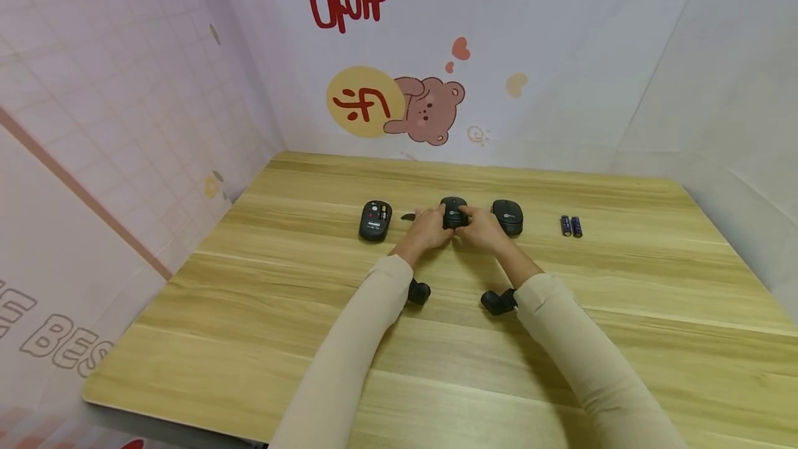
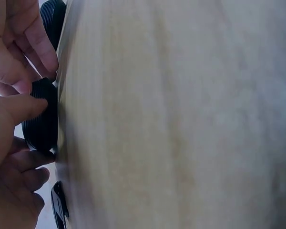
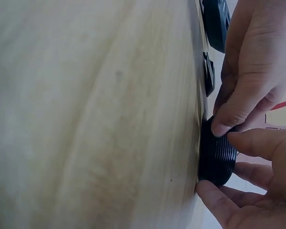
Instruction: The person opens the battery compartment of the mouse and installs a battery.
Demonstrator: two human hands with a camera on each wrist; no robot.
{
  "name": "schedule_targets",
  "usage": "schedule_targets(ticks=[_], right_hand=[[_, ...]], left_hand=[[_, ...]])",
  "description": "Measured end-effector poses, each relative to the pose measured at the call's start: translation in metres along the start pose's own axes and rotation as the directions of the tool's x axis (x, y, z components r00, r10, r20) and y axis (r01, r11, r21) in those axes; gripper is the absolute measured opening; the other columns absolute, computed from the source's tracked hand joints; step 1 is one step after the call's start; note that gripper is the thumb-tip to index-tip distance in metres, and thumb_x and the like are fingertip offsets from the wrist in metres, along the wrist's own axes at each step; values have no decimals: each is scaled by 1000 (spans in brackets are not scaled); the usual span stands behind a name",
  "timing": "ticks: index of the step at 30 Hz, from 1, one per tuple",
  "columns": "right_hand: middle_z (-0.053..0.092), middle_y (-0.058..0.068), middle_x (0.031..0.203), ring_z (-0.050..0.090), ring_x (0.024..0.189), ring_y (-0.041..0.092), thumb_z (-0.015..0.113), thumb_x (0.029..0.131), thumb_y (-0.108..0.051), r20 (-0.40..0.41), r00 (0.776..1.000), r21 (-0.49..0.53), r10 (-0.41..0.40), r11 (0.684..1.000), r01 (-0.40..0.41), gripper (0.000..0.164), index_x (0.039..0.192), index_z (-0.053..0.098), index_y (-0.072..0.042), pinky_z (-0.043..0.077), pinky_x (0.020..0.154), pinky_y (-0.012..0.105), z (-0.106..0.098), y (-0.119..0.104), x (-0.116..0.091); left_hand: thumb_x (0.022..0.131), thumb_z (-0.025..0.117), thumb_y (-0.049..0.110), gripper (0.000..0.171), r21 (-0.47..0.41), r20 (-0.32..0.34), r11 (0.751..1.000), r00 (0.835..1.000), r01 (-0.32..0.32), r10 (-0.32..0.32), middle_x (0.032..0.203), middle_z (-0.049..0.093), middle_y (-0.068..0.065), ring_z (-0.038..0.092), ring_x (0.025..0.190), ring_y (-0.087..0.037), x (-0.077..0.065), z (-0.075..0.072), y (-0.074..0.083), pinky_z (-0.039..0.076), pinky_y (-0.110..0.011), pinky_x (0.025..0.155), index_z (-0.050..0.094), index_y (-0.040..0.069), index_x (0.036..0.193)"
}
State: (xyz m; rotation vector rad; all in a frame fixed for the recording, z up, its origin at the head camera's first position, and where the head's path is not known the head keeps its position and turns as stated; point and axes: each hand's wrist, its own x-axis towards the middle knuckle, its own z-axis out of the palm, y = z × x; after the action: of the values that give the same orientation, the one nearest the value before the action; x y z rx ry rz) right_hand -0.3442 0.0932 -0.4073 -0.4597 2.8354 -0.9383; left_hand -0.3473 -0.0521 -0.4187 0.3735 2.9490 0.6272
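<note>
Both hands are on a black computer mouse (image 1: 454, 210) standing on the wooden table, top side up. My left hand (image 1: 429, 229) grips its left side, thumb against the ribbed rear end (image 2: 33, 121). From the other side my right hand (image 1: 483, 229) holds it, with thumb and fingers around the edge in the right wrist view. The two thumbs come close together at the ribbed end. Just left of my left hand lies a small black cover (image 1: 408, 217). A second black mouse (image 1: 508, 217), upright, sits close beyond my right hand.
At the left, a third mouse (image 1: 375, 221) lies upside down, its battery compartment uncovered and a battery inside. Two dark blue batteries (image 1: 571, 226) lie side by side at the right. A printed cloth (image 1: 548, 54) hangs behind the table (image 1: 299, 227).
</note>
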Motion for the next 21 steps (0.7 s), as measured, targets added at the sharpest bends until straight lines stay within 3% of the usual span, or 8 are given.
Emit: schedule_targets(ticks=[3, 6, 12, 17, 21], right_hand=[[52, 27, 128, 57, 94, 33, 64, 88, -11, 1, 1000, -2, 8, 1000, -8, 61, 141, 39, 5, 46, 80, 38, 2, 0, 1], [53, 26, 128, 54, 107, 35, 64, 88, -10, 0, 1000, -2, 24, 1000, -24, 60, 141, 40, 4, 46, 87, 40, 3, -1, 0], [57, 26, 122, 55, 105, 39, 63, 88, -11, 5, 998, 25, 55, 998, -56, 61, 142, 38, 1, 46, 88, 43, 2, -1, -3], [57, 27, 122, 53, 85, 32, 63, 86, -9, -20, 998, 44, 60, 997, -59, 60, 142, 41, -2, 43, 75, 36, -2, -1, -5], [61, 27, 115, 45, 58, 22, 61, 81, -1, -34, 998, 74, 45, 996, -42, 63, 142, 42, -3, 40, 61, 30, -6, -1, -6]], left_hand=[[96, 55, 21, 63, -18, 21, 1000, 1000, 4, -3, 142, 42, -17, 31, 136, -26, -1, 0, -1, 8, -44, 117, 25, 2, 149], [95, 55, 17, 62, -46, 22, 999, 1000, 7, -6, 142, 43, -16, 34, 135, -25, -2, 0, -2, 9, -42, 117, 27, 3, 148], [93, 58, 13, 60, -86, 3, 995, 998, 59, -59, 141, 46, -10, 42, 129, -28, -8, -4, -2, 38, -37, 105, 32, 9, 148], [92, 59, 13, 61, -88, 2, 995, 998, 56, -56, 140, 48, -9, 44, 127, -29, -10, -8, -1, 44, -36, 98, 34, 12, 147], [92, 60, 13, 61, -89, -9, 995, 999, 50, -51, 138, 50, -9, 46, 124, -29, -11, -11, 1, 46, -35, 91, 35, 13, 147]])
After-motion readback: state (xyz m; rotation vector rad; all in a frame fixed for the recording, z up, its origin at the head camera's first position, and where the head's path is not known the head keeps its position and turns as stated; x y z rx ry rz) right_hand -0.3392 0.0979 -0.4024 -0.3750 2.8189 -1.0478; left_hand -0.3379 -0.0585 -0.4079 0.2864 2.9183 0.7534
